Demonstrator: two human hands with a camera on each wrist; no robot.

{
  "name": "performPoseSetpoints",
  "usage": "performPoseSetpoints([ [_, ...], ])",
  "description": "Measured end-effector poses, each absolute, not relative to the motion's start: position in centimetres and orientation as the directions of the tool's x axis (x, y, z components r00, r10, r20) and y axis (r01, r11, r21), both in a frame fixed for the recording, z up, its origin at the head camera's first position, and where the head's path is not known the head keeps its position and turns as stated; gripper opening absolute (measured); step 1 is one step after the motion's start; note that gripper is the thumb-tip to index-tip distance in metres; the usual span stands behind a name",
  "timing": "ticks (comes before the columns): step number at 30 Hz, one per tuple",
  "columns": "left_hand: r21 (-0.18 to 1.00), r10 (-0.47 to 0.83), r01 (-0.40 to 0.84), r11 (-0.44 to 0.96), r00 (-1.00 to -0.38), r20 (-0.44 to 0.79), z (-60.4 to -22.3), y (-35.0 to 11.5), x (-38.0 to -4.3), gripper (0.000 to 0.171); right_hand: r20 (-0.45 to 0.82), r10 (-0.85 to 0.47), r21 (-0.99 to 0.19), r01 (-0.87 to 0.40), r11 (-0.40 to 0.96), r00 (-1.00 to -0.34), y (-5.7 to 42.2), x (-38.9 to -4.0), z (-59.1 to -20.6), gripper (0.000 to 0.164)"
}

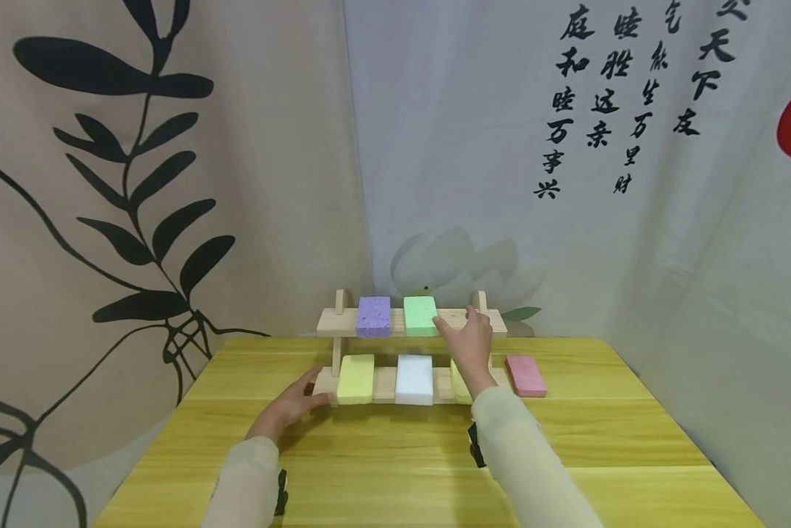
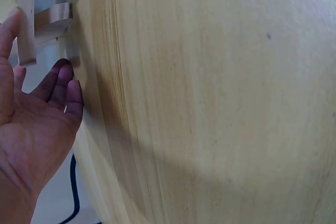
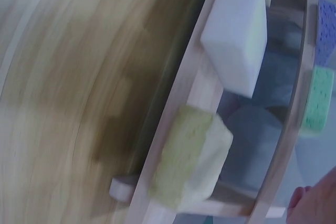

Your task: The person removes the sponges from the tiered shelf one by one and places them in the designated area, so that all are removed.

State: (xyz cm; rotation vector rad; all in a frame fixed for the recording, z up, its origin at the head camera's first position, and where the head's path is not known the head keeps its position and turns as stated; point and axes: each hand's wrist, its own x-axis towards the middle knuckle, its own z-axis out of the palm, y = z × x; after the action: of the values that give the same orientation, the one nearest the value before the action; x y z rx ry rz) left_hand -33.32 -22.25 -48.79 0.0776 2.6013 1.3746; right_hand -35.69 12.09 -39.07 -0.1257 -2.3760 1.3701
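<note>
A two-tier wooden rack (image 1: pixel 383 386) stands on the table. My left hand (image 1: pixel 294 403) holds the left end of its lower shelf, thumb on the front edge and fingers around the end. On the upper shelf sit a purple sponge (image 1: pixel 373 317) and a green sponge (image 1: pixel 421 317). My right hand (image 1: pixel 472 346) is just right of the green sponge with thumb and fingers spread; in the head view the thumb tip meets its edge. On the lower shelf stand a yellow sponge (image 1: pixel 355 380), a white sponge (image 1: pixel 413 380) and another yellow sponge (image 3: pixel 184 158), partly behind my right hand in the head view.
A pink sponge (image 1: pixel 526 376) lies just right of the rack. The wood-grain table (image 1: pixel 382 462) reaches back to a printed cloth (image 1: pixel 289 183) hanging behind the rack. A dark cable (image 2: pixel 74 192) hangs beyond the table edge in the left wrist view.
</note>
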Motion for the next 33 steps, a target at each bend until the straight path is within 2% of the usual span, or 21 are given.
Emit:
performPoseSetpoints([
  [16, 0.833, 0.131, -0.043, 0.552, -0.982, -0.137, -48.9, -22.5, -33.4, 0.088, 0.274, 0.32, -0.84, -0.063, 0.54, -0.907, 7.5, -36.8, -41.1, 0.092],
  [33, 0.846, 0.119, -0.046, 0.531, -0.984, -0.129, -48.9, -22.2, -33.0, 0.089, 0.273, 0.352, -0.846, -0.049, 0.531, -0.895, 6.2, -37.7, -42.3, 0.086],
])
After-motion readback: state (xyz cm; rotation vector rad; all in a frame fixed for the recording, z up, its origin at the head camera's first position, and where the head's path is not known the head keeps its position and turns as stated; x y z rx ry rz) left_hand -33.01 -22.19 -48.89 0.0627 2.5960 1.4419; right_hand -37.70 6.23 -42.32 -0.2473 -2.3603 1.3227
